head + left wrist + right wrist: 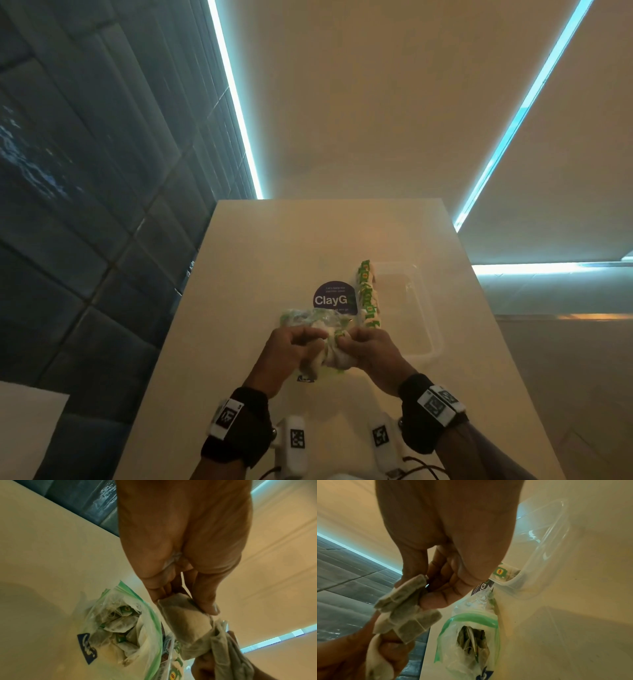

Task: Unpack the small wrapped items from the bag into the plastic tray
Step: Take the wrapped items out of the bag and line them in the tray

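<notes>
While pinched between left hand (298,346) and right hand (368,346), tea bags (406,609) above open bag (123,632): likely light, soft, tearable, best gripped at paper edges beside tray (423,308)

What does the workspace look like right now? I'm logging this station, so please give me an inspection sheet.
Surface: cream tabletop, bare around the work.
Job's things: clear zip bag with green seal, open, holding tea bags; clear plastic tray to its right; cluster of paper tea bags held between both hands.
Clutter: strip of green-printed sachets beside the tray.
Grippers: left hand and right hand both grip the cluster.
Cables: thin wires at the near edge.
Surroundings: dark tiled floor.
</notes>
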### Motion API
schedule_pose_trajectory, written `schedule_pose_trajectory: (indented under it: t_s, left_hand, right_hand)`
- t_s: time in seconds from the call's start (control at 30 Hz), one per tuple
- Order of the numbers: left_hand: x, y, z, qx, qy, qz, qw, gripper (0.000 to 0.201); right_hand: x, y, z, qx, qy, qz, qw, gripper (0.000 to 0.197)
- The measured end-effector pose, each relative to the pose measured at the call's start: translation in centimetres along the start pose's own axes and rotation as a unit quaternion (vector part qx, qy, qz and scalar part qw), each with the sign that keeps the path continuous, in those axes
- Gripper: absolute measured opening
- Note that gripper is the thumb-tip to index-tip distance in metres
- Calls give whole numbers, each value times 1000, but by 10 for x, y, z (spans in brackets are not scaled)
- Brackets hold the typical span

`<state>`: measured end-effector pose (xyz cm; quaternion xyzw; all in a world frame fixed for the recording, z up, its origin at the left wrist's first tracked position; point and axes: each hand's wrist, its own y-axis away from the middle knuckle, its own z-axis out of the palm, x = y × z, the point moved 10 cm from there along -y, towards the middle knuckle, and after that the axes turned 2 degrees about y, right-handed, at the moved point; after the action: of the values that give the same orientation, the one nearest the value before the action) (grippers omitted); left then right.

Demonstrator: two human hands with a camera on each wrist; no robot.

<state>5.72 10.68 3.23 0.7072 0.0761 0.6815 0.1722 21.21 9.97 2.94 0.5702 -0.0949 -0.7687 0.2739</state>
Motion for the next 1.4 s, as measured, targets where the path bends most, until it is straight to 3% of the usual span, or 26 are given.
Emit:
schedule_pose_trajectory:
  t_s: [0.17,0.23,0.37,0.53,0.77,0.9,1.03,1.13,1.3,1.4]
  left_hand:
    - [-4,-1,4,2,-20,-30,999,17]
    - [-6,-3,3,5,-33,-40,999,14]
    - [-7,-5,2,5,-20,-49,999,12]
    - [-5,-4,2,11,14,-40,999,12]
    - [-2,-3,-12,80,84,-23,993,28]
    - [2,-2,-16,115,71,-7,991,23]
    - [13,3,-21,176,25,29,984,19]
    - [20,5,-19,202,-9,49,978,19]
    - [11,3,-7,134,49,18,990,24]
    - [9,6,-12,149,36,13,988,27]
  right_hand:
    - [-2,-1,1,-5,20,-9,1000,45]
    - [-3,-2,0,1,35,-13,999,38]
    - [-4,-3,-1,6,77,-17,997,6]
    - [-6,-1,2,0,62,-16,998,12]
    - [-1,0,4,-10,-66,18,998,46]
    - [4,0,11,-41,-82,37,995,36]
    - [1,-1,15,-24,-27,22,999,44]
    - [-6,-1,17,1,26,-14,1000,23]
    - [-14,-1,7,41,24,-52,998,15]
    - [-16,0,5,42,16,-51,998,16]
